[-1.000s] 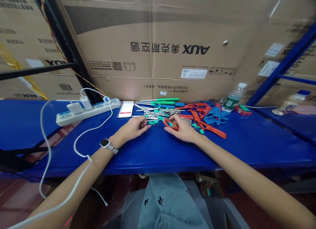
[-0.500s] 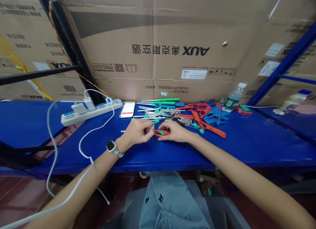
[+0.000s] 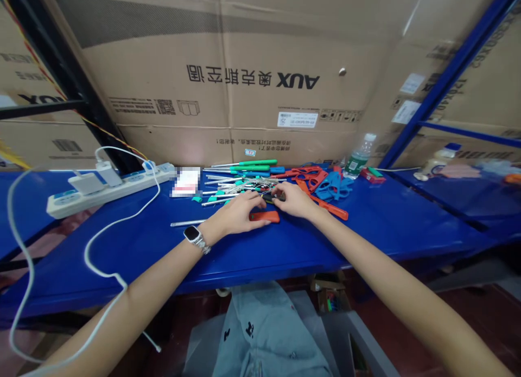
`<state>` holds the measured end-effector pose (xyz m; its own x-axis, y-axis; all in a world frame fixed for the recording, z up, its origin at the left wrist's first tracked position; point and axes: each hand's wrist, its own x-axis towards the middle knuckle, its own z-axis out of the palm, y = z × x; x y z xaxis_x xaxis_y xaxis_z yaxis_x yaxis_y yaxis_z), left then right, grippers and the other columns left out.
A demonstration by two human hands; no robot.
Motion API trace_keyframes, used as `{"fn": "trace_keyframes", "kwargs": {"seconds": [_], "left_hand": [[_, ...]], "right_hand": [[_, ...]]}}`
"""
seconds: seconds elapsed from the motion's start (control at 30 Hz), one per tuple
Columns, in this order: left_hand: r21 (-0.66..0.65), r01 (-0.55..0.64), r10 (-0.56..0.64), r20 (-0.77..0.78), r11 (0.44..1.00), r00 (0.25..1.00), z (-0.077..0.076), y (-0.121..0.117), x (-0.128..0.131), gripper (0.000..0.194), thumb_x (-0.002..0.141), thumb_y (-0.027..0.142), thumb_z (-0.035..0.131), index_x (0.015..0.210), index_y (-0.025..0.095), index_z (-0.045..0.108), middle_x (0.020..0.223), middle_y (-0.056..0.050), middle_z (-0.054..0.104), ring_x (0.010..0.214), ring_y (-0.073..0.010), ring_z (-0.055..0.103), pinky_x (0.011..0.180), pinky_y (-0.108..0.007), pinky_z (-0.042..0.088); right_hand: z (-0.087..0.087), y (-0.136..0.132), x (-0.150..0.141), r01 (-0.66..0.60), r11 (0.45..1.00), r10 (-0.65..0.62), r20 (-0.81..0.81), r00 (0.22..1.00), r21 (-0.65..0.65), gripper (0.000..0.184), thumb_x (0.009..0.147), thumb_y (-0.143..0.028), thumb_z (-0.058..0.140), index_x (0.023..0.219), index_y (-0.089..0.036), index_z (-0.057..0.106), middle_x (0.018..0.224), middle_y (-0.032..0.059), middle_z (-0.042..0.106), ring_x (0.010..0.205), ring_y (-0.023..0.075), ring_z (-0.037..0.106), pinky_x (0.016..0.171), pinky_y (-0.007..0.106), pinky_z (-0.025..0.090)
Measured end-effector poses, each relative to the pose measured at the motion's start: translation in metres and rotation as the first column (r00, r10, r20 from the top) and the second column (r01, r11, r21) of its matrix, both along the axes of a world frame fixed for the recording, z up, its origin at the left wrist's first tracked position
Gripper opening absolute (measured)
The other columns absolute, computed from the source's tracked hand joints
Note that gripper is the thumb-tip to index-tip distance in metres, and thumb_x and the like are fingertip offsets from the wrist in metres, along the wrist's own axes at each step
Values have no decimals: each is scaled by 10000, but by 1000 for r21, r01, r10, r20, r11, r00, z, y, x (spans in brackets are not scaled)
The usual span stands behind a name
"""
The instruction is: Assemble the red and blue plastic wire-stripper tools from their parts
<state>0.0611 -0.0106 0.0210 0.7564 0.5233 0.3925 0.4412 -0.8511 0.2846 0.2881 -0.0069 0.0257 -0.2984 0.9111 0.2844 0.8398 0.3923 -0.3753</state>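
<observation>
The right hand (image 3: 295, 200) has its thumb and fingers nearly closed, pinching one black handle (image 3: 268, 198); the left hand (image 3: 240, 213) is half open around one orange tool handle (image 3: 266, 217), though whether it grips I cannot tell. From the left fingertips the black handle lies just beside, towards 1 o'clock, nearer the right hand, while the orange handle's long axis runs roughly 9 to 3 o'clock, nearer the left. At 12 o'clock lie two green handles (image 3: 258, 162) and metal rods too tangled to count; at 2, uncounted blue trigger-shaped parts (image 3: 334, 187) and one green-labelled bottle (image 3: 358, 159); at 10, one power strip (image 3: 122, 191)
</observation>
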Motion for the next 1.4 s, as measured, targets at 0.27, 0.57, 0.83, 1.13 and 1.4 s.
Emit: {"fn": "trace_keyframes", "kwargs": {"seconds": [0.27, 0.57, 0.83, 1.13, 1.4], "left_hand": [[-45, -39, 41, 42, 998, 998, -7, 3, -21, 335, 897, 530, 681, 923, 198, 711, 924, -76, 709, 853, -235, 644, 805, -390, 502], [-206, -232, 300, 421, 951, 856, 3, 9, -36, 276, 893, 454, 652, 960, 187, 676, 870, -48, 737, 786, -191, 672, 699, -317, 512], [-368, -127, 285, 417, 921, 863, 0, 12, -35, 260, 925, 412, 627, 856, 173, 703, 829, -59, 759, 702, -166, 655, 680, -306, 510], [-296, -254, 355, 365, 921, 861, 8, 14, -49, 281, 912, 407, 619, 804, 167, 718, 784, -50, 748, 688, -161, 622, 645, -281, 462], [-264, -346, 424, 350, 900, 835, 8, 22, -66, 335, 928, 414, 542, 699, 184, 626, 688, -30, 697, 647, -166, 594, 643, -294, 452]], "right_hand": [[12, 1, -15, 12, 1000, -8, 216, 976, -15, 176, 882, -314, 705, 1029, -218, 716, 1144, 84, 722, 975, 251, 673, 713, 316, 459], [43, 12, -65, -128, 990, 140, -234, 962, 67, 172, 906, -339, 675, 999, -195, 653, 906, 37, 725, 778, 174, 634, 648, 287, 404], [23, 29, -98, -208, 976, 176, -796, 579, 64, 421, 846, -601, 712, 1020, -261, 533, 808, -7, 629, 552, 130, 561, 522, 282, 468], [-3, 17, -86, -347, 936, 110, -879, 465, -66, 445, 772, -590, 779, 916, -244, 538, 817, 6, 687, 571, 174, 673, 429, 292, 530], [-15, 10, -97, -392, 908, 38, -900, 434, -150, 306, 831, -437, 754, 911, -229, 544, 811, 14, 714, 643, 185, 738, 623, 329, 633]]}}
